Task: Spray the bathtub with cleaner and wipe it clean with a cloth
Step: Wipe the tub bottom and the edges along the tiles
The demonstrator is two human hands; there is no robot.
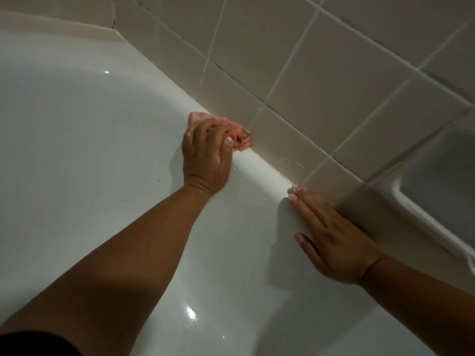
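The white bathtub (84, 140) fills the left and middle of the head view, its far rim meeting the tiled wall. My left hand (205, 155) grips a bunched pink cloth (237, 137) and presses it on the tub's rim right at the wall seam. Flat on the same rim, closer to me, lies my right hand (331, 237), its fingers straight and together, holding nothing. No spray bottle is in view.
A beige tiled wall (321, 73) with white grout runs diagonally behind the rim. At the right edge a recessed white soap ledge (437, 191) is set in the wall. The tub's surface shines with wet highlights (190, 312) near the bottom.
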